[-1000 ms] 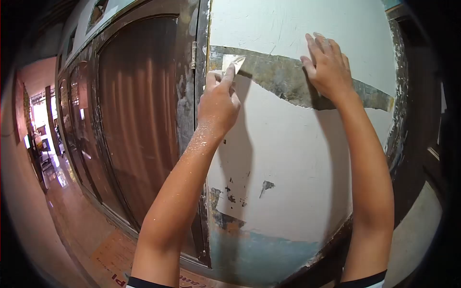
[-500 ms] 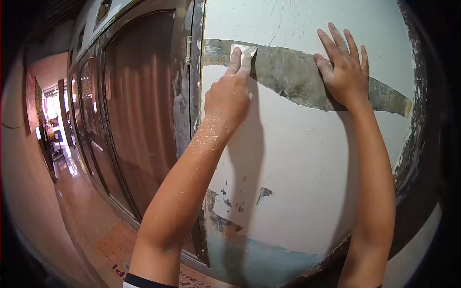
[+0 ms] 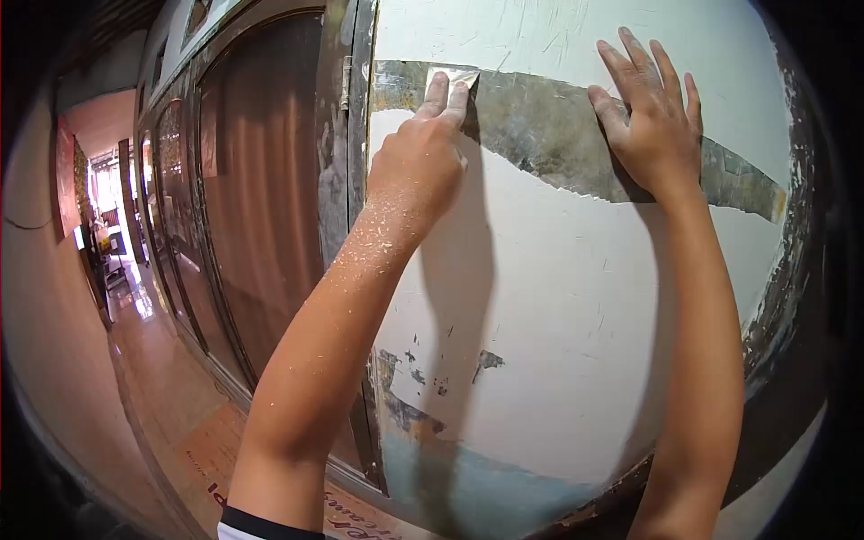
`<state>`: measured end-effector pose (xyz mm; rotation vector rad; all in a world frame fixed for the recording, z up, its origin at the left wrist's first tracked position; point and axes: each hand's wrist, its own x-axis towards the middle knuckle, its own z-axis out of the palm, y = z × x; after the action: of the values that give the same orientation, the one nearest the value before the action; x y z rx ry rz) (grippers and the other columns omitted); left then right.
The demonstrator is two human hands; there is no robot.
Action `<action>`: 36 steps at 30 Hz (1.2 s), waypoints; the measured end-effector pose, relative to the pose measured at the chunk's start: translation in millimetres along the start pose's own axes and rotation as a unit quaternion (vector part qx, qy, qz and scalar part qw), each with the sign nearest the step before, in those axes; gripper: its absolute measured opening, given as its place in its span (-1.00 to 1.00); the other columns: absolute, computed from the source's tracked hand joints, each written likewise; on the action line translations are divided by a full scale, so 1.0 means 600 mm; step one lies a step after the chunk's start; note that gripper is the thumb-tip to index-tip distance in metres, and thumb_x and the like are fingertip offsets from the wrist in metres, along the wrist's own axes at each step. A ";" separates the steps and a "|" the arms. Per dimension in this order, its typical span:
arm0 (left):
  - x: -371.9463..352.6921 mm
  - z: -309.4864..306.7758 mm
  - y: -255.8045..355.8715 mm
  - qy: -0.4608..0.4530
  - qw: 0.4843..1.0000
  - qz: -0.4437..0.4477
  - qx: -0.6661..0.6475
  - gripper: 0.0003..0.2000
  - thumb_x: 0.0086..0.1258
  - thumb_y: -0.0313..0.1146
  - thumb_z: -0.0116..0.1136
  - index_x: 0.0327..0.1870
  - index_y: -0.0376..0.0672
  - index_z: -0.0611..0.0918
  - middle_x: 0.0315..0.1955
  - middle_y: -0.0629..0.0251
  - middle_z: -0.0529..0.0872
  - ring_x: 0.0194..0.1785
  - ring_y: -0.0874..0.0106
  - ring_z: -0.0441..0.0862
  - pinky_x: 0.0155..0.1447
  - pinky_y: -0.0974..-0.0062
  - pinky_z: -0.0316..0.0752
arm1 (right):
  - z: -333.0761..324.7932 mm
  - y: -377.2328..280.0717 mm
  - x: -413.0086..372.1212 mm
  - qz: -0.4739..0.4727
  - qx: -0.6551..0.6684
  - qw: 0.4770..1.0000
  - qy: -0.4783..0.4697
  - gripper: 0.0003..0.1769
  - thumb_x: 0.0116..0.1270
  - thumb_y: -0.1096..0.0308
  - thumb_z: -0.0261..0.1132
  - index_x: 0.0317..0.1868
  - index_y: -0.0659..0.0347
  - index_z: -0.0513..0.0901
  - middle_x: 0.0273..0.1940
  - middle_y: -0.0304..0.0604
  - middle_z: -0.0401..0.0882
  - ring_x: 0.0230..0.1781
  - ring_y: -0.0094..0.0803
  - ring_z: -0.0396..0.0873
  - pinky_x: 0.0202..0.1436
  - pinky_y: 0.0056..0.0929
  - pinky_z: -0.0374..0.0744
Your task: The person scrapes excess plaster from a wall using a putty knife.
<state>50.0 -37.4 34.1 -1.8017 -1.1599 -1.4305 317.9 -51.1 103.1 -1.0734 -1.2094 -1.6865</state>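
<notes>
My left hand (image 3: pixel 418 153) is closed round a putty knife (image 3: pixel 440 76), with two fingers stretched out and pressed on its thin pale blade. The blade lies against the upper edge of a bare grey strip (image 3: pixel 549 126) in the pale paint of an upright panel (image 3: pixel 558 270). Its handle, if any, is hidden by the hand. White paint flakes dot my left wrist and forearm. Farther right, my right hand (image 3: pixel 655 130) rests on the panel with fingers spread, across the strip and the paint above it; it holds nothing. Whitish dust coats the fingertips of both hands.
A dark-framed door (image 3: pixel 261 180) with a brown curtain behind its glass adjoins the panel on the left, with a metal hinge (image 3: pixel 346 83) between. Rough, chipped dark edging (image 3: pixel 785 243) bounds the right side. Printed cardboard (image 3: pixel 216 450) lies on the corridor floor below.
The view has shifted slightly, so the panel's strip sits a little higher in the picture. Both hands keep nearly the same places on the panel, and the blade stays at the strip's upper left.
</notes>
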 end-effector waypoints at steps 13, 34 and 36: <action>0.007 -0.004 -0.002 -0.027 0.999 0.019 0.017 -0.35 0.42 -0.59 -0.13 0.59 -0.02 0.44 0.63 0.23 0.32 0.44 0.01 0.55 0.52 0.12 0.48 | 0.009 0.003 -0.002 0.001 0.007 1.000 0.018 -0.40 0.57 -0.19 0.15 0.57 -0.46 0.44 0.68 -0.55 0.22 0.73 -0.34 0.07 0.77 0.06 -0.10; 0.009 -0.001 0.024 -0.014 1.000 0.026 -0.001 -0.33 0.35 -0.59 -0.08 0.56 -0.03 0.48 0.60 0.20 0.37 0.35 -0.05 0.62 0.46 0.09 0.54 | 0.014 0.003 -0.007 0.001 0.017 1.000 0.026 -0.42 0.55 -0.20 0.18 0.53 -0.44 0.50 0.66 -0.54 0.28 0.72 -0.33 0.11 0.77 0.05 -0.07; 0.015 -0.006 0.030 -0.009 0.999 0.042 0.020 -0.35 0.37 -0.58 -0.08 0.55 -0.03 0.49 0.60 0.20 0.37 0.35 -0.06 0.63 0.45 0.08 0.54 | 0.007 0.004 -0.002 0.002 0.017 0.999 0.031 -0.43 0.55 -0.19 0.17 0.52 -0.43 0.51 0.65 -0.56 0.28 0.71 -0.33 0.12 0.77 0.04 -0.06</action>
<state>64.8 -46.4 45.3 -1.8164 -1.1023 -1.3364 321.4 -47.7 103.6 -0.9968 -1.1915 -1.6786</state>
